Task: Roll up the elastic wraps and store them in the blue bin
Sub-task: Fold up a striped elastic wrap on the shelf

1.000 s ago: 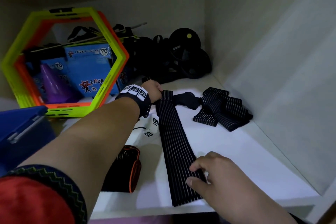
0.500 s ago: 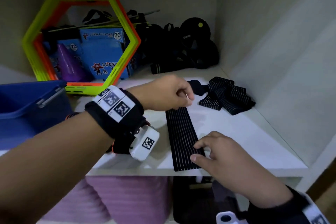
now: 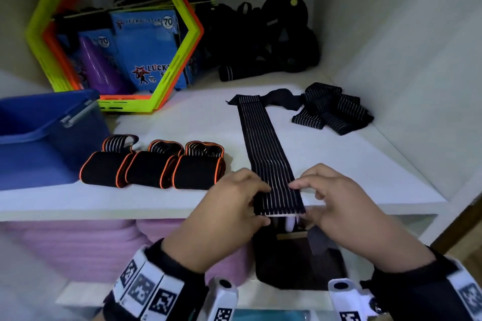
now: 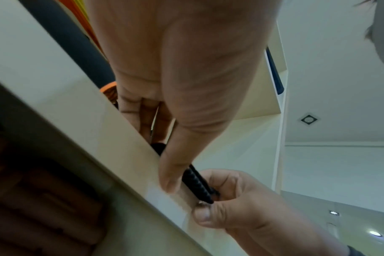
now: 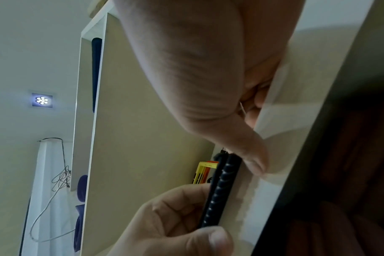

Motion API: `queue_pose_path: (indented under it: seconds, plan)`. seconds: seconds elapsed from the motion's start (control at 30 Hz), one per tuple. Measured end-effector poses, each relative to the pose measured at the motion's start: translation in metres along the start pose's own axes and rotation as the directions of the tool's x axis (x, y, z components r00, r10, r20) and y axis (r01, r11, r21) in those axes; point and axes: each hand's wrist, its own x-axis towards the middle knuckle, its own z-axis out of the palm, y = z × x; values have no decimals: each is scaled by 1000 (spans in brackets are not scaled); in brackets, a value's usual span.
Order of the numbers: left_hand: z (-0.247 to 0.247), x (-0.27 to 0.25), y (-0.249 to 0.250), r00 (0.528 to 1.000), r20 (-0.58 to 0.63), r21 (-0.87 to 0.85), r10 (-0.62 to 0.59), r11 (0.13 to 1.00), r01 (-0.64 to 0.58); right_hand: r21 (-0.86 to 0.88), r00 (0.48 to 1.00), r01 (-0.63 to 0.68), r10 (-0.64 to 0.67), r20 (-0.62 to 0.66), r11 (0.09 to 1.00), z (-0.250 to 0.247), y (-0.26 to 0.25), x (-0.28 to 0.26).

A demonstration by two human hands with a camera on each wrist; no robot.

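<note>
A long black elastic wrap [image 3: 263, 143] with thin white stripes lies flat on the white shelf [image 3: 352, 164], running from the back to the front edge. My left hand [image 3: 262, 203] and right hand [image 3: 302, 199] pinch its near end from either side, where the end is folded over. The left wrist view shows the folded edge [image 4: 197, 183] between my thumb and the other hand. In the right wrist view the same edge [image 5: 221, 190] shows as a doubled layer. The blue bin [image 3: 52, 114] stands open at the left.
Three rolled black wraps with orange edges [image 3: 148, 167] stand in a row beside the bin. A loose pile of striped wrap [image 3: 331, 109] lies at the back right. Yellow and orange hexagon frames [image 3: 177, 81], blue boxes and black gear fill the back.
My left hand has come back from the wrap's far end to its near end, joining the right hand there. The head view has pulled back, bringing the rolled wraps into sight.
</note>
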Motion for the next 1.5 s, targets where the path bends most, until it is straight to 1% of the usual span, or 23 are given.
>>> queue_pose_path:
  seconds: [0.1,0.17,0.3,0.4,0.47,0.53,0.6,0.67,0.73,0.87,0.97,1.03,1.1,1.13,1.23,1.33,1.4,1.43,1.5]
  plan:
    - [4,-9,-1,992,-130,-18,-7,1000,5,40,999,11,-9,-46,999,4,3,-4]
    - [5,-14,0,978,-199,-89,-64,995,47,55,997,27,-23,-70,998,5,2,-5]
    - [7,-18,2,954,-252,-235,-162,967,102,31,991,32,-27,-131,999,6,0,-3]
    - [8,-16,6,921,-278,-383,-273,911,154,49,990,7,0,-144,999,6,-3,-4]
    - [10,-13,8,894,-304,-397,-330,897,196,88,987,-11,25,-159,996,6,-5,-4]
    - [12,-10,10,871,-330,-385,-363,895,227,107,980,-41,61,-189,993,8,-8,-2]
    - [12,-7,12,855,-353,-364,-380,898,249,105,970,-77,99,-220,992,9,-9,1]
    - [11,-4,15,848,-373,-336,-376,907,254,93,965,-105,124,-232,990,10,-11,3]
    - [10,-3,17,851,-394,-298,-347,924,238,71,961,-129,142,-237,989,9,-12,5]
    - [12,-2,19,869,-406,-153,-284,958,242,36,951,-192,195,-239,981,8,-14,9]
    - [15,-1,19,870,-408,-141,-279,960,242,-2,944,-216,209,-256,976,6,-16,11]
    - [16,-1,20,893,-392,-89,-220,976,201,-17,943,-204,192,-272,979,5,-18,11]
    - [18,-1,19,914,-380,-3,-142,988,152,-10,950,-162,153,-272,987,6,-19,12]
    - [20,-2,18,919,-374,26,-126,989,146,-21,956,-133,122,-266,991,7,-19,12]
    - [21,-4,17,941,-321,53,-111,989,134,-88,980,-59,41,-193,994,6,-16,10]
    - [16,-7,17,974,-202,75,-101,990,118,-98,998,-10,3,-70,995,-1,-9,7]
    - [13,-8,13,984,-143,84,-106,989,119,-87,1000,9,-10,-4,996,-7,-5,7]
    - [11,-8,11,985,-132,81,-109,989,120,-82,1000,14,-13,12,997,-9,-3,7]
    - [8,-7,8,980,-156,27,-126,991,132,-55,1000,15,-14,12,998,-11,-1,6]
